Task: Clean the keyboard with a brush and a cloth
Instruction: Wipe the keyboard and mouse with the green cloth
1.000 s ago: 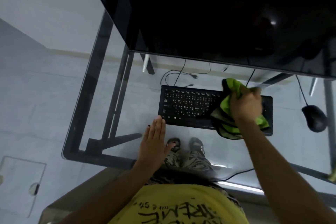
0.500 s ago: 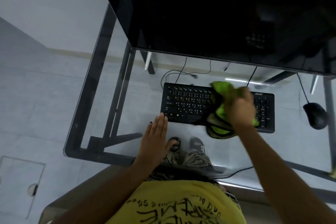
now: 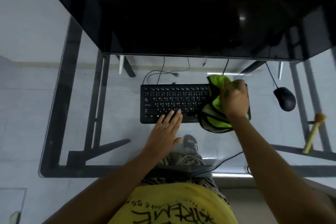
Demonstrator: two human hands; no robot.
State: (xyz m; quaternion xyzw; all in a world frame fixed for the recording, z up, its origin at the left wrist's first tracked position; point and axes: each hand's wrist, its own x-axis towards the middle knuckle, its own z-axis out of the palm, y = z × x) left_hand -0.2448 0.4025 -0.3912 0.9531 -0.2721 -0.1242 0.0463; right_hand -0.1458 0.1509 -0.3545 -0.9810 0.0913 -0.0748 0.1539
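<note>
Here, right hand [image 3: 234,101] grips cloth [image 3: 215,116] on keyboard [image 3: 172,102] right end, left hand [image 3: 164,132] flat, fingers straight on front keys

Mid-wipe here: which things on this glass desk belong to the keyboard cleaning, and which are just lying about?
Part of the job:
- keyboard, steadied by the left hand
- green cloth, gripped by the right hand on the keyboard's right end
- brush, lying unused at the desk's right side

Just lying about:
- mouse
- monitor
- loose cable behind the keyboard
</note>
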